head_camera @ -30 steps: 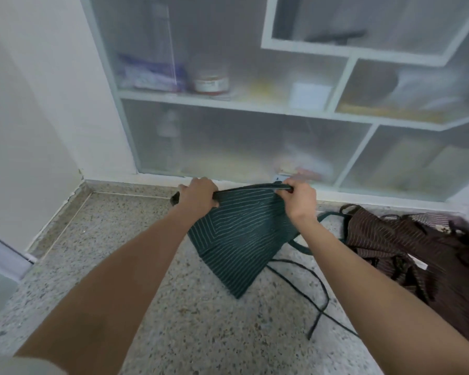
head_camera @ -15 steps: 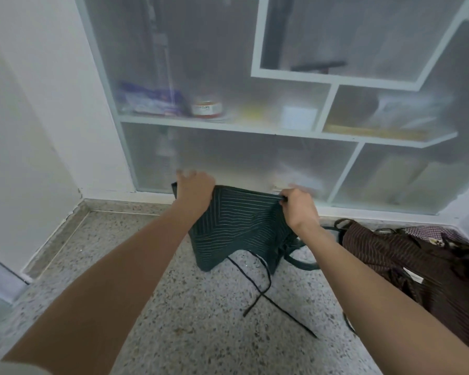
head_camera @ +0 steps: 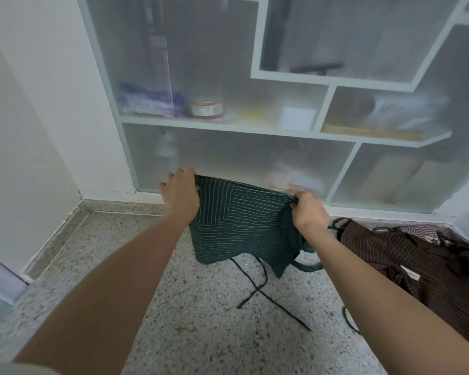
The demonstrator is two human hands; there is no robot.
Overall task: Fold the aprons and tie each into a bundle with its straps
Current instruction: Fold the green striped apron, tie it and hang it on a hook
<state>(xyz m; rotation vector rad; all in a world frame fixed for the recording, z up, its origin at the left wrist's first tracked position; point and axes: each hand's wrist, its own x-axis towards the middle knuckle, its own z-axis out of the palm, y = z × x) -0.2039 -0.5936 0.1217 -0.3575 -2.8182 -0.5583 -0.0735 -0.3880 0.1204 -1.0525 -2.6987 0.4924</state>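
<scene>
- Since a second ago the green apron (head_camera: pixel 241 226) hangs wider and squarer between the hands, its top edge stretched nearly straight, and its thin straps (head_camera: pixel 257 290) trail lower over the floor.
- It is dark green with fine pale stripes that meet at angles across the folded layers; it hangs in front of the cabinet base, its lower edge near the speckled floor (head_camera: pixel 201 334).
- At its 9 o'clock corner the left hand (head_camera: pixel 180 194) grips the top edge, thumb over the cloth; the other fingers look partly spread behind it.
- At 3 o'clock the right hand (head_camera: pixel 307 209) pinches the other corner, fingers curled tight around the hem.
- Two straps cross on the floor at 6 o'clock; a wider green loop (head_camera: pixel 306 266) curls out at 4 o'clock.
- Farther toward 3 o'clock lies a heap of brown striped aprons (head_camera: pixel 417 263), apart from the green one.
- At 12 o'clock stands a white cabinet (head_camera: pixel 282 132) with frosted panels; a jar (head_camera: pixel 207 108) and blurred packets show behind them.
</scene>
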